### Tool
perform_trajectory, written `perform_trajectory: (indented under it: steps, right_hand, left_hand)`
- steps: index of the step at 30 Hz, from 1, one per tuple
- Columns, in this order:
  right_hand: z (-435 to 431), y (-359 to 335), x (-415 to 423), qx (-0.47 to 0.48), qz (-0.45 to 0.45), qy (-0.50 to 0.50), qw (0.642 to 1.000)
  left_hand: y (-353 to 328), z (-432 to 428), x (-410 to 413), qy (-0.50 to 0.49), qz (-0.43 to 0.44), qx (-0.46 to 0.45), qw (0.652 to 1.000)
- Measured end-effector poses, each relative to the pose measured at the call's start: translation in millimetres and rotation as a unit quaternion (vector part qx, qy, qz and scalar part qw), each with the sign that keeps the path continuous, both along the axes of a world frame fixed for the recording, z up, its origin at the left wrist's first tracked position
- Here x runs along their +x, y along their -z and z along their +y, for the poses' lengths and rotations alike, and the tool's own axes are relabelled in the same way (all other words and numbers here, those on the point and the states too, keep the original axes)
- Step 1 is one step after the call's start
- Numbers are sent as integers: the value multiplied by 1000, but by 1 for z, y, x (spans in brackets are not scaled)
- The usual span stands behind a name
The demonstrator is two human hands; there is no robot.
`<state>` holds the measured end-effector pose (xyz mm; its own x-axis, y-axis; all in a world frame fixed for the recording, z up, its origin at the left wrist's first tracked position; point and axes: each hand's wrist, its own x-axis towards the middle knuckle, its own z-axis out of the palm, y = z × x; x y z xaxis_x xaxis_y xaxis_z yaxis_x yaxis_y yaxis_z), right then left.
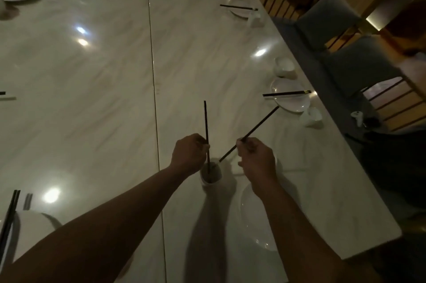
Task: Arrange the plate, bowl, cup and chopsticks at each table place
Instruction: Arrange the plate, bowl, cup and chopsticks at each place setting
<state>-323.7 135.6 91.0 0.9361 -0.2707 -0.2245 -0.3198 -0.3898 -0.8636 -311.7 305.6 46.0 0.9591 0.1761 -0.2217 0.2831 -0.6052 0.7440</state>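
Holding one chopstick apiece, both hands worked at lower centre of the frame.

- Left hand [189, 152]: fingers curled round a dark chopstick [205, 121] held near upright, its lower end down inside the white cup [216, 174].
- Right hand [255, 160]: fingers pinched the second chopstick [260, 122], which slanted toward upper right. Its lower tip was at the cup's rim; whether it touched could not be told.
- Plate [251, 218] lay on the pale surface [103, 98] just right of the cup, partly under the right forearm. No bowl could be made out at this place — possibly hidden behind the right hand.
- Finished setting at right of frame for comparison: pair of chopsticks [285, 93] laid together across its plate [290, 103].

Risks, as judged:

- The upright stick acted as a lever inside the cup. Any sideways pull before it cleared the rim would likely tip the cup, and it would probably skid on the glossy surface.
- The slanted tip could catch the rim from outside and nudge the cup toward the plate — a knock or chip was possible.
- Each stick was held in a separate light pinch. Bringing them together could let one slip and roll.
- The right forearm hung low over the plate, so drawing back carelessly could drag it out of place.
- Dim light and glare made alignment hard to judge.
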Motion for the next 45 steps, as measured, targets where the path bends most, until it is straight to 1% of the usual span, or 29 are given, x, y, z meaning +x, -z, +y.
perform_trajectory:
  steps: [3,7,10,13,16,19,25,28,31,34,37,42,45]
  right_hand:
    - [-10,-35,5,4,-66,14,998]
    - [-27,-69,19,20,-100,14,995]
    - [-37,-70,36,-15,-90,-11,996]
    - [-41,-47,59,-68,-41,-62,995]
    - [-39,-15,85,-142,4,-133,981]
    - [-36,15,109,-216,50,-216,951]
    - [-32,77,152,-275,131,-346,887]
    - [-31,101,164,-290,158,-404,853]
    - [-31,118,173,-305,165,-430,833]
    - [-32,123,175,-318,140,-446,825]
    - [-34,125,175,-328,121,-452,821]
    - [-39,129,173,-328,90,-465,818]
    - [-41,126,174,-310,93,-477,818]
  left_hand:
    - [1,0,1,12,-17,-2,1000]
    - [-3,0,6,-7,-43,-33,998]
    - [-15,1,17,-39,-84,-46,995]
    - [-19,0,35,-67,-96,-75,990]
    - [-12,-8,52,-62,-55,-78,993]
    - [3,-20,67,-75,8,-79,994]
    - [40,-42,90,-117,140,-104,978]
    - [57,-52,95,-125,173,-72,974]
    - [69,-61,98,-134,184,-17,974]
    - [74,-67,99,-140,190,44,971]
    - [80,-73,98,-155,175,84,969]
    - [78,-81,90,-162,166,115,966]
    - [67,-82,80,-161,139,133,968]
